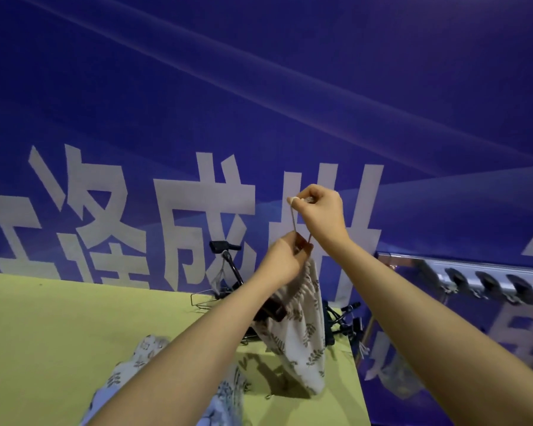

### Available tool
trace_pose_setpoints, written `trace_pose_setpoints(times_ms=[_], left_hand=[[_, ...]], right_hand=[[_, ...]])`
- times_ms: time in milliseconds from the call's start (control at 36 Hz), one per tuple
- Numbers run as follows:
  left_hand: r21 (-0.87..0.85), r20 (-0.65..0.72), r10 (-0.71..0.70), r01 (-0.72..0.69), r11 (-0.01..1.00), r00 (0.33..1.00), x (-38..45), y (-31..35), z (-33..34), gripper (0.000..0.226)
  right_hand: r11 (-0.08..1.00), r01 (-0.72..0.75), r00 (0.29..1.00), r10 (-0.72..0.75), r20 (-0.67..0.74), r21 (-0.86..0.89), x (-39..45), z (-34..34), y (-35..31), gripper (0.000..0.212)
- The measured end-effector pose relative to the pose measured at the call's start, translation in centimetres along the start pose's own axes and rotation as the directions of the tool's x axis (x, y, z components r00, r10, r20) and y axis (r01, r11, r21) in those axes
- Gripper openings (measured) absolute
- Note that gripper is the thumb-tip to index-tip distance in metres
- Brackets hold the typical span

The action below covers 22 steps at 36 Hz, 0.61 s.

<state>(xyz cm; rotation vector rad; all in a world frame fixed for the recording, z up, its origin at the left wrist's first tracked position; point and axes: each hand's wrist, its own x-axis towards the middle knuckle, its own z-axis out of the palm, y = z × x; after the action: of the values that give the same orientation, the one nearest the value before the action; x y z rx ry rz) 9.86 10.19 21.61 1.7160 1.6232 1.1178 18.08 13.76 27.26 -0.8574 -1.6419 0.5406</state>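
Observation:
A white cloth bag [302,333] printed with leaf sprigs hangs in the air above the table, its gathered mouth at the top. My left hand [285,259] pinches the gathered mouth. My right hand [322,212], higher up, pinches the bag's pale drawstring [293,221], which runs taut down from that hand to the bag's mouth. A dark object shows against the bag beside my left forearm; what it is I cannot tell.
A yellow-green table [59,339] lies below; its right edge is near the bag. More leaf-print cloth [142,364] lies on it under my left arm. Black wire hangers and clips [228,287] sit at the table's back. A blue banner [259,103] forms the backdrop, with a metal rail [480,278] at right.

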Motion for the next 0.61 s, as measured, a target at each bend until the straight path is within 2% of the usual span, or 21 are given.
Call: trace_pose_setpoints(times_ms=[167, 361, 500, 611], left_hand=[[0.378, 0.054, -0.083, 0.056, 0.924, 0.995, -0.2, -0.6, 1.0, 0.026], [0.443, 0.105, -0.055, 0.003, 0.897, 0.993, -0.2, -1.3, 1.6, 0.03], [0.5, 0.161, -0.098, 0.004, 0.866, 0.982, 0.0, -1.1, 2.7, 0.037], [0.557, 0.237, -0.085, -0.064, 0.828, 0.968, 0.3, 0.6, 4.5, 0.038]], right_hand=[[0.995, -0.044, 0.984, 0.058, -0.17, 0.088, -0.1, -0.6, 0.1, 0.025], [0.982, -0.039, 0.941, 0.099, -0.323, 0.187, 0.9, -2.1, -0.6, 0.024], [0.981, -0.042, 0.921, 0.112, -0.373, 0.192, 0.9, -4.1, -0.3, 0.022], [0.981, -0.057, 0.889, 0.136, -0.438, 0.188, 0.8, -6.4, 0.3, 0.023]])
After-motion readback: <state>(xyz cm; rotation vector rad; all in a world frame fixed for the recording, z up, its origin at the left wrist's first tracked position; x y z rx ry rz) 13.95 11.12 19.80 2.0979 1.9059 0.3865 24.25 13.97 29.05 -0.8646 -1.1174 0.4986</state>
